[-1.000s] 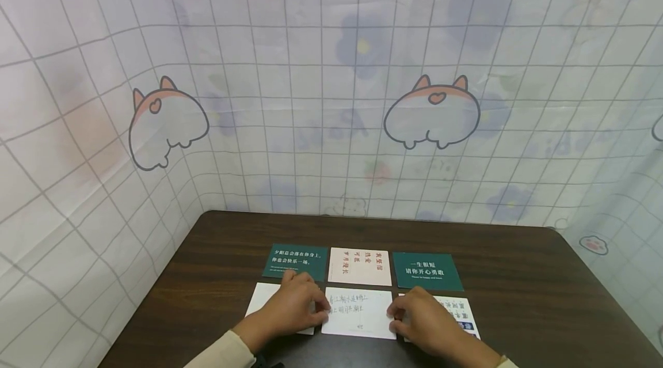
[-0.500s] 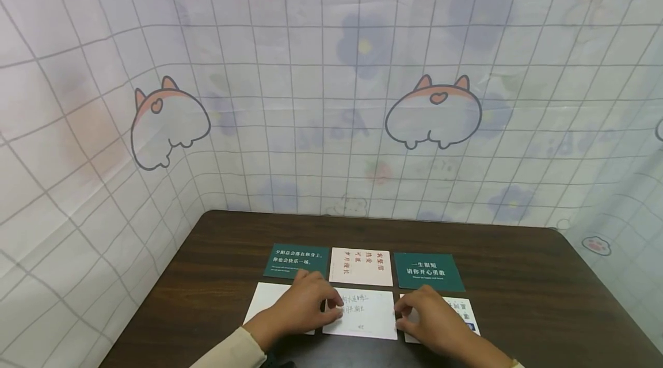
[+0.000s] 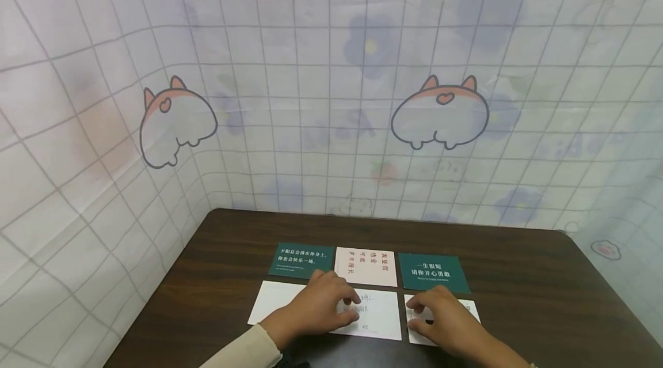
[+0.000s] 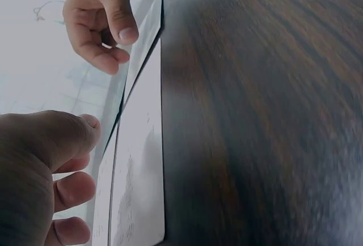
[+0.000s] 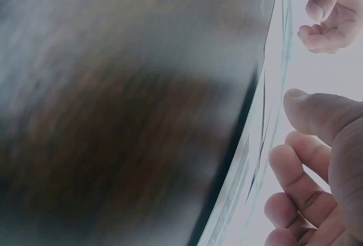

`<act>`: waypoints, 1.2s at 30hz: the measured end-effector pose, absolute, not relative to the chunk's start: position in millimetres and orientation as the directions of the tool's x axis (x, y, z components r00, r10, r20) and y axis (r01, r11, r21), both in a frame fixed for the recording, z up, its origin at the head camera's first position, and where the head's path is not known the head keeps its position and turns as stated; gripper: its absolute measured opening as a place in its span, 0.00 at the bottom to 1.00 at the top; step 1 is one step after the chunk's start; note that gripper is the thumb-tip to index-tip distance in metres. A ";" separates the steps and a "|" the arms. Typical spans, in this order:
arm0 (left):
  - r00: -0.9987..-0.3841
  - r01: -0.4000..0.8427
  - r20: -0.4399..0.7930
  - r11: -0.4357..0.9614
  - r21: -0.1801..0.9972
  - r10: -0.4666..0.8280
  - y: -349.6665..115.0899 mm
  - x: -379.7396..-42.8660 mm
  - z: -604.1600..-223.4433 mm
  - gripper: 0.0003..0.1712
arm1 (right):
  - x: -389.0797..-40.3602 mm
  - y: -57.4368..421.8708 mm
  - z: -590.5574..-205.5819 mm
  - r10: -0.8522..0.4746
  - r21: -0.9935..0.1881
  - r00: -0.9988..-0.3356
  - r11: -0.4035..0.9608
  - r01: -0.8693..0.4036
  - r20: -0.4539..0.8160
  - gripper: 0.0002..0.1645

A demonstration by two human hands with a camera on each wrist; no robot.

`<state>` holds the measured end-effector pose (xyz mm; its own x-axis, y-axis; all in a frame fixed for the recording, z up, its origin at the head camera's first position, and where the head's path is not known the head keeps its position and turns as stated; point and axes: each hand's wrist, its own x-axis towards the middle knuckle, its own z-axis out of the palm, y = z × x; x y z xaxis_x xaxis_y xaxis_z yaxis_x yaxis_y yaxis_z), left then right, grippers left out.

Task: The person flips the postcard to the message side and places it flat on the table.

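Note:
Six-card layout aside, my left hand (image 3: 321, 306) hovers over the white middle front card (image 3: 380, 313), which bears handwriting, and covers part of it. My right hand (image 3: 446, 322) is over the white right front card (image 3: 423, 340), whose print it partly hides. Thumb and fingers of both hands are loosely curved and apart, with nothing between them. In the left wrist view, a gap shows between the left hand (image 4: 51, 155) and the handwritten card (image 4: 139, 189). In the right wrist view, the right hand (image 5: 317, 172) also holds nothing.
A plain white card (image 3: 277, 296) lies at front left. Behind lie a green card (image 3: 300, 264), a pale pink card (image 3: 365, 267) with red writing, and another green card (image 3: 434, 276). All rest on a dark wooden table (image 3: 533, 281); a patterned curtain (image 3: 311, 97) hangs behind it.
Both hands have moved right: the left from the middle front card's left edge to above it, the right from that card's right edge to above the right front card.

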<state>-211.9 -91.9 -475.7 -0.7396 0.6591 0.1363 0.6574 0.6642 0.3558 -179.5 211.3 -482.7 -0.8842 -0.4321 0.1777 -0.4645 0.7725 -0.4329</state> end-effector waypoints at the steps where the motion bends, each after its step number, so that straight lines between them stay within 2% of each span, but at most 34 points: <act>1: -0.741 0.656 0.134 0.666 0.356 0.658 -90.5 -211.8 -475.6 0.11 | -179.8 212.5 -483.1 -0.428 -0.425 -0.885 0.777 -0.464 0.184 0.15; 8: -0.731 0.667 0.126 0.663 0.339 0.671 -81.4 -212.8 -480.3 0.16 | -179.2 219.6 -483.8 -0.392 -0.390 -0.905 0.817 -0.425 0.165 0.17; 20: -0.710 0.689 0.123 0.648 0.325 0.694 -64.3 -212.5 -485.4 0.18 | -177.3 232.8 -481.5 -0.380 -0.404 -0.913 0.820 -0.406 0.147 0.24; 29: -0.711 0.689 0.119 0.654 0.310 0.693 -50.6 -213.2 -488.2 0.21 | -177.3 242.4 -482.6 -0.373 -0.407 -0.924 0.834 -0.372 0.082 0.30; 36: -0.720 0.678 0.118 0.658 0.327 0.683 -43.2 -210.7 -485.3 0.21 | -178.5 246.1 -482.5 -0.315 -0.433 -0.949 0.854 -0.288 0.010 0.34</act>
